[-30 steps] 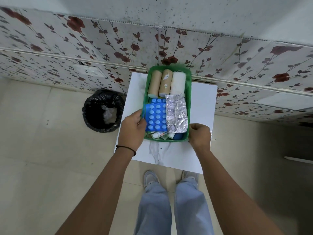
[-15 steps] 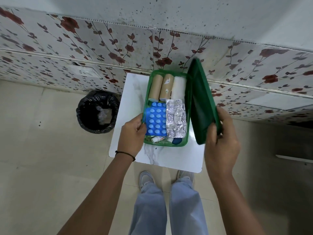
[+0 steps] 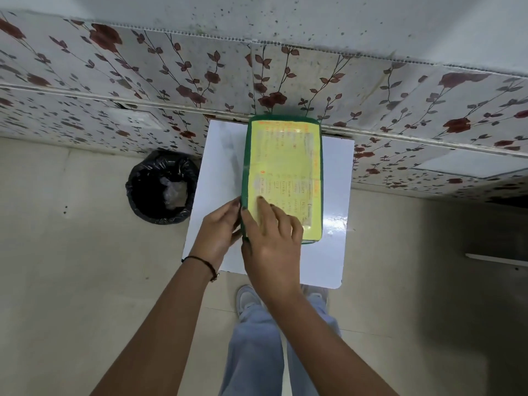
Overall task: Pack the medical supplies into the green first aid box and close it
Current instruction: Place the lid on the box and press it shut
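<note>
The green first aid box [image 3: 320,178] lies on the small white table [image 3: 220,172], lid down over it. A yellow printed label [image 3: 285,167] covers the lid's top. The bandage rolls and pill strips are hidden under the lid. My left hand [image 3: 220,232] grips the box's near left edge. My right hand [image 3: 271,241] lies flat on the lid's near left corner, fingers spread and pressing on the label.
A black bin [image 3: 163,190] lined with a bag stands on the floor left of the table. A wall with floral tiles [image 3: 200,81] rises right behind the table. My legs and shoes [image 3: 248,298] are under the table's near edge.
The lid, which my right hand held upright at the box's right side, has swung down over the box. My right hand now rests on top. The supplies are out of sight.
</note>
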